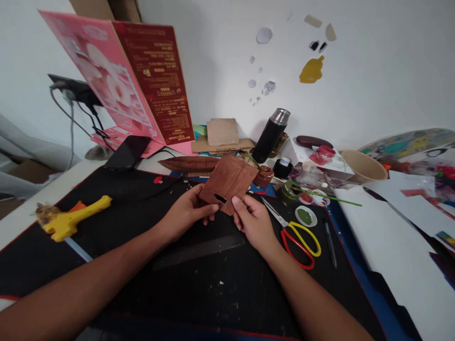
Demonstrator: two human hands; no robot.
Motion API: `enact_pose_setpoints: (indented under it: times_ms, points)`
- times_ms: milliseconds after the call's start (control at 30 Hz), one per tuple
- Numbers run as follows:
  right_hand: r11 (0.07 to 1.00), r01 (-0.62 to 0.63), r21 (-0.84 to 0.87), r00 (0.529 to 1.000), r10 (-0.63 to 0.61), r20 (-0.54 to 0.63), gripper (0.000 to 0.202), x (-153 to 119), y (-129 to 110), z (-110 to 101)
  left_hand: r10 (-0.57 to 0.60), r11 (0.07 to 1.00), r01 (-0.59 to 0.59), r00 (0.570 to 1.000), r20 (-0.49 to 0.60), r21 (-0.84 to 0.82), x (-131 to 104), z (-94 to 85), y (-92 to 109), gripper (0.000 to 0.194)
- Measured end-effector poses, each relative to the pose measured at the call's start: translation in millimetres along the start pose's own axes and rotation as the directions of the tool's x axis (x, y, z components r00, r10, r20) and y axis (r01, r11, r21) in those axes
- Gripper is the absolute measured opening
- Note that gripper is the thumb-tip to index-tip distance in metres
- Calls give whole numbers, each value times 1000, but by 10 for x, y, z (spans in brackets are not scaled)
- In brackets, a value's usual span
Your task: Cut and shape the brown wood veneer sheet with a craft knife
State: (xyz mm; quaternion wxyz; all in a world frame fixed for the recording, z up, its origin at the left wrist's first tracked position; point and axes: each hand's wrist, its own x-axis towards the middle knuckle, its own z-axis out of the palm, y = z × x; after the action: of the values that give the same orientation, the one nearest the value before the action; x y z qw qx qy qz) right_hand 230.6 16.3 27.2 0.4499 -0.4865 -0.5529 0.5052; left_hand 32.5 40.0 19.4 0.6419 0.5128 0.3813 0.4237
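A flat brown painted piece [231, 177] with a small dark slot near its lower edge is held up over the black mat. My left hand [188, 210] pinches its lower left edge, thumb in front beside the slot. At the lower right corner, my right hand [252, 218] grips the same piece between thumb and fingers. Behind it lies a long brown pointed piece [188, 164]. Scissors [298, 237] with one red and one yellow handle rest right of my right hand, and a clear ruler [202, 251] lies below both hands.
A yellow glue gun [73, 220] and a phone [128, 152] are on the left. Behind stand a pink and red folder [152, 85], stacked cardboard [223, 132] and a black flask [270, 135]. Toward the right are paint jars [288, 192], a green paint lid [305, 216] and a pen [330, 244].
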Motion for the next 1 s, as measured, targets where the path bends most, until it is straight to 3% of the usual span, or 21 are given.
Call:
enact_pose_setpoints:
  times_ms: [400, 1000]
  points:
    - [1000, 11, 27, 1000, -11, 4, 47, 4, 17, -2, 31, 999, -32, 998, -60, -4, 20, -22, -27, 40]
    - [1000, 15, -17, 999, -15, 28, 45, 9, 27, -9, 38, 999, -36, 998, -59, 35, -1, -14, -3, 39]
